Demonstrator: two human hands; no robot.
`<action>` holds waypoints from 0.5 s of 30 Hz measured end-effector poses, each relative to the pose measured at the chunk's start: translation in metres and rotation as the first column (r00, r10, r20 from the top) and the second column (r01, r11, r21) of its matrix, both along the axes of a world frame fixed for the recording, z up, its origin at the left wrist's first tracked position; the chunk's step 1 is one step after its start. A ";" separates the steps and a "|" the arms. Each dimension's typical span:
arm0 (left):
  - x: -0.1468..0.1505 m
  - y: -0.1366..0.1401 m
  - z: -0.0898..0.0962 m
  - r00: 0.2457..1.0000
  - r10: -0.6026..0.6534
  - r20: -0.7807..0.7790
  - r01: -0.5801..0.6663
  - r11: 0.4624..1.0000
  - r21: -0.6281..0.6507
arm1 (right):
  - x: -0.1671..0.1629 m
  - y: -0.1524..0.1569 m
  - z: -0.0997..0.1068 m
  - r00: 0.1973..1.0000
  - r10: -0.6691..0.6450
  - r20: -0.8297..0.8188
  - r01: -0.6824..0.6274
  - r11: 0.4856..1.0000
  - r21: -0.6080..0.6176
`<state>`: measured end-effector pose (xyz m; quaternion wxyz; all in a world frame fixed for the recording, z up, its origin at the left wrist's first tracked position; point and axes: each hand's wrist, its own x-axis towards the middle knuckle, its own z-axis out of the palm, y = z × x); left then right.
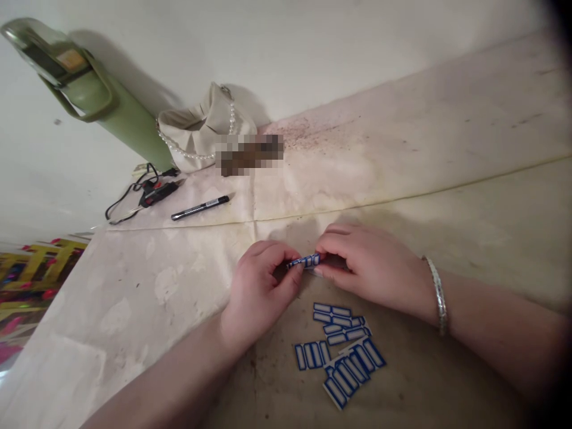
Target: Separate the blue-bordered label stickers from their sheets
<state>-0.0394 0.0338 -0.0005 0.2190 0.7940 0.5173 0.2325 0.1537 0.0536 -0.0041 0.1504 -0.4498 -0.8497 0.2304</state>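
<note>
Between my two hands is a small strip of blue-bordered white label stickers (pixel 308 261), tilted and seen nearly edge-on. My left hand (pixel 263 283) pinches its left end between thumb and forefinger. At the right end, the thumb and fingers of my right hand (pixel 364 259) close on the same strip; a silvery bracelet (pixel 435 295) circles that wrist. Just below the hands, a loose pile of similar blue-bordered label pieces (pixel 351 372) lies overlapping on the covered table (pixel 187 333).
A black pen (pixel 200 208) lies beyond my left hand. Farther back are a black-and-red device with a cord (pixel 156 193), a green bottle (pixel 129 125), a cream bag with a pearl strap (pixel 201 128) and a blurred-out item (pixel 250 156) by the wall. Colourful goods (pixel 36 286) show past the table's left edge.
</note>
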 end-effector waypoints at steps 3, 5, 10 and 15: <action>0.000 0.000 0.000 1.000 0.002 -0.002 -0.002 1.000 -0.002 | 0.000 0.000 0.000 1.000 0.000 -0.003 0.000 1.000 0.001; 0.000 0.000 0.000 1.000 0.004 -0.005 -0.004 1.000 -0.001 | 0.000 0.000 0.000 1.000 0.001 -0.002 -0.001 1.000 0.007; 0.000 0.000 0.000 1.000 0.001 -0.010 0.000 1.000 0.003 | 0.000 0.000 0.000 1.000 0.007 0.004 -0.007 1.000 0.006; 0.000 0.000 0.000 1.000 0.013 -0.025 -0.013 1.000 -0.002 | 0.000 0.000 0.000 1.000 0.008 0.000 -0.008 1.000 -0.001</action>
